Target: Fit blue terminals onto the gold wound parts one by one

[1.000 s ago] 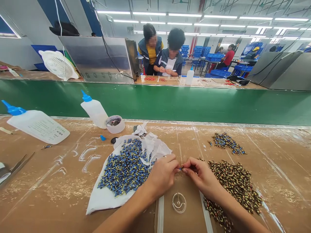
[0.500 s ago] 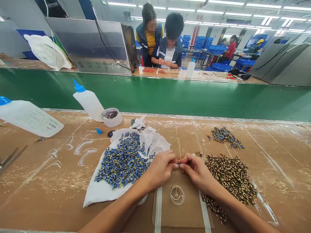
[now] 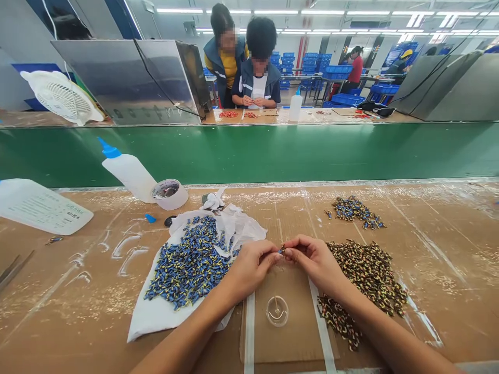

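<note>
My left hand (image 3: 253,264) and my right hand (image 3: 312,258) meet fingertip to fingertip over a taped-down cardboard piece (image 3: 286,340). Pinched in the left fingers is a small blue part (image 3: 280,251), partly hidden by the fingertips. A tiny dark-and-yellow part (image 3: 283,248) sits in the right pinch, touching or very close to the blue one. Below the hands stands a small round transparent dish (image 3: 277,311) with a thin stick in it. Left of my left hand, many blue-and-yellow parts (image 3: 187,265) lie heaped on a white bag (image 3: 146,322). Dark-and-yellow parts (image 3: 366,275) are piled beside my right forearm.
A smaller heap of blue-and-dark pieces (image 3: 357,212) lies at the back right. White bottles (image 3: 130,174) and a tape roll (image 3: 170,194) stand back left. Tweezers (image 3: 15,270) rest at the left edge. Beyond a green belt (image 3: 249,153), two co-workers (image 3: 257,67) face me.
The camera view has shifted slightly, so the scene sits a little farther left. Both hands keep their pinch, with the small parts turned slightly between the fingertips.
</note>
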A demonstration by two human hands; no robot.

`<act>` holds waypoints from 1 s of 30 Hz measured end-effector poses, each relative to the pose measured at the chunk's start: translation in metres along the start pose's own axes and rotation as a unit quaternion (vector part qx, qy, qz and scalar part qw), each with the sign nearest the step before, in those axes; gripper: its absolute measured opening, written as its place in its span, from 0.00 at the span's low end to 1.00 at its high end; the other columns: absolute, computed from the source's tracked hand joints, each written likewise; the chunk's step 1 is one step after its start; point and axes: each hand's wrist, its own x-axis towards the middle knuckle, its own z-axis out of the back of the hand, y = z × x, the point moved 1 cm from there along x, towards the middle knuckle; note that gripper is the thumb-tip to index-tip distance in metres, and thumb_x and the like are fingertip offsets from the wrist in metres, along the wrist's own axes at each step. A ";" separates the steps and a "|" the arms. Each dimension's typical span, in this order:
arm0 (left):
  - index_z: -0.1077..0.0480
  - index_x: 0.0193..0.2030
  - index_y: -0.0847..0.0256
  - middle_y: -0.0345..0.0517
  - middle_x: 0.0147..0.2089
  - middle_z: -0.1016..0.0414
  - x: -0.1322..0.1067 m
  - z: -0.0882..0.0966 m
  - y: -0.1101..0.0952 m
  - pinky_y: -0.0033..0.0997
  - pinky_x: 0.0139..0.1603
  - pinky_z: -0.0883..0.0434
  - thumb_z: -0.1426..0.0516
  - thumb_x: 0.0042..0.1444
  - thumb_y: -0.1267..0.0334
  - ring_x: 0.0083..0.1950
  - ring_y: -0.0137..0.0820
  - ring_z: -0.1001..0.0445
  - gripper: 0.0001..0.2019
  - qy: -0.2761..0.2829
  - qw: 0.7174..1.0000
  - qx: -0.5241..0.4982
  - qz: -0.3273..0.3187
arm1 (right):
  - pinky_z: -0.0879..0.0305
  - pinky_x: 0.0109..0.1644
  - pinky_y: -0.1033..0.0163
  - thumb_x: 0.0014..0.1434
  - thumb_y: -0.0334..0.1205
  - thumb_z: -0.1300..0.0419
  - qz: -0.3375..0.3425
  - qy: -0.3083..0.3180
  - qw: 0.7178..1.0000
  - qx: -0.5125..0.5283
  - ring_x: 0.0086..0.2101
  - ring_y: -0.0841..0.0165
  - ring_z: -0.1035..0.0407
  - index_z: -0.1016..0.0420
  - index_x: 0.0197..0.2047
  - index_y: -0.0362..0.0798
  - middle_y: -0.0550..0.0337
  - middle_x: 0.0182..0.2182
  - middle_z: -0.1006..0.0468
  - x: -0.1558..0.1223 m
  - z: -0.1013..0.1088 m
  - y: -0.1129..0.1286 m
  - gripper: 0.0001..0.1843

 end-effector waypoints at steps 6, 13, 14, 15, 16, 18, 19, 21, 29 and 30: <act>0.37 0.27 0.63 0.38 0.26 0.36 -0.001 -0.003 0.003 0.25 0.31 0.44 0.54 0.64 0.65 0.29 0.26 0.39 0.14 0.027 0.999 0.012 -0.023 | 0.32 0.39 0.61 0.58 0.43 0.39 0.014 -0.007 1.000 -0.009 0.34 0.66 0.27 0.24 0.38 0.46 0.58 0.31 0.21 0.000 -0.002 0.001 0.09; 0.36 0.29 0.63 0.38 0.26 0.35 0.000 -0.001 0.007 0.24 0.31 0.44 0.55 0.66 0.64 0.29 0.26 0.38 0.15 0.068 0.997 -0.037 -0.017 | 0.34 0.36 0.64 0.59 0.47 0.38 -0.032 0.046 0.996 0.063 0.30 0.69 0.30 0.25 0.36 0.46 0.60 0.28 0.23 0.004 0.000 -0.005 0.12; 0.37 0.28 0.63 0.38 0.26 0.36 0.000 0.000 0.007 0.24 0.31 0.44 0.55 0.66 0.64 0.29 0.26 0.38 0.15 0.071 0.997 -0.036 -0.018 | 0.34 0.35 0.65 0.58 0.47 0.38 -0.034 0.050 0.996 0.064 0.30 0.69 0.30 0.26 0.36 0.46 0.60 0.28 0.24 0.005 0.000 -0.005 0.12; 0.37 0.27 0.63 0.38 0.25 0.37 0.000 0.000 0.008 0.24 0.30 0.44 0.55 0.66 0.64 0.28 0.26 0.39 0.15 0.073 0.997 -0.032 -0.021 | 0.35 0.34 0.65 0.58 0.47 0.38 -0.034 0.052 0.996 0.062 0.29 0.70 0.31 0.26 0.35 0.46 0.61 0.28 0.24 0.005 0.000 -0.006 0.12; 0.38 0.27 0.63 0.37 0.25 0.37 0.000 0.000 0.008 0.24 0.30 0.45 0.55 0.66 0.64 0.28 0.25 0.40 0.16 0.074 0.997 -0.024 -0.026 | 0.36 0.33 0.66 0.58 0.47 0.38 -0.033 0.053 0.996 0.058 0.29 0.70 0.32 0.27 0.34 0.46 0.61 0.27 0.25 0.005 -0.001 -0.006 0.12; 0.39 0.26 0.63 0.37 0.24 0.39 0.000 -0.001 0.009 0.25 0.29 0.46 0.55 0.65 0.64 0.27 0.25 0.42 0.16 0.064 0.997 0.005 -0.039 | 0.38 0.31 0.66 0.58 0.48 0.38 -0.028 0.052 0.997 0.045 0.27 0.71 0.33 0.27 0.34 0.45 0.62 0.26 0.26 0.005 -0.001 -0.007 0.13; 0.39 0.26 0.63 0.37 0.24 0.39 0.000 -0.002 0.010 0.25 0.30 0.46 0.54 0.65 0.65 0.28 0.25 0.42 0.15 0.054 0.997 0.023 -0.047 | 0.38 0.31 0.66 0.58 0.48 0.38 -0.026 0.050 0.998 0.039 0.27 0.71 0.34 0.27 0.34 0.45 0.62 0.25 0.26 0.005 -0.002 -0.007 0.13; 0.39 0.26 0.63 0.37 0.25 0.38 0.000 -0.003 0.012 0.25 0.30 0.46 0.53 0.65 0.66 0.28 0.25 0.42 0.14 0.035 0.996 0.059 -0.062 | 0.39 0.30 0.66 0.59 0.47 0.39 -0.023 0.047 0.998 0.027 0.26 0.71 0.35 0.28 0.34 0.46 0.62 0.25 0.27 0.005 -0.002 -0.009 0.12; 0.34 0.29 0.62 0.41 0.28 0.31 -0.001 -0.012 0.017 0.27 0.33 0.43 0.51 0.61 0.71 0.31 0.29 0.33 0.10 0.031 0.989 0.133 -0.064 | 0.39 0.32 0.65 0.64 0.41 0.45 0.023 0.077 0.995 -0.054 0.27 0.69 0.36 0.33 0.31 0.47 0.61 0.25 0.28 0.002 -0.002 -0.012 0.11; 0.33 0.30 0.62 0.41 0.29 0.30 -0.001 -0.013 0.017 0.27 0.33 0.43 0.51 0.60 0.71 0.32 0.29 0.32 0.10 0.034 0.988 0.136 -0.059 | 0.39 0.32 0.65 0.64 0.40 0.46 0.030 0.077 0.994 -0.073 0.27 0.69 0.36 0.34 0.30 0.48 0.62 0.25 0.28 0.002 -0.002 -0.011 0.11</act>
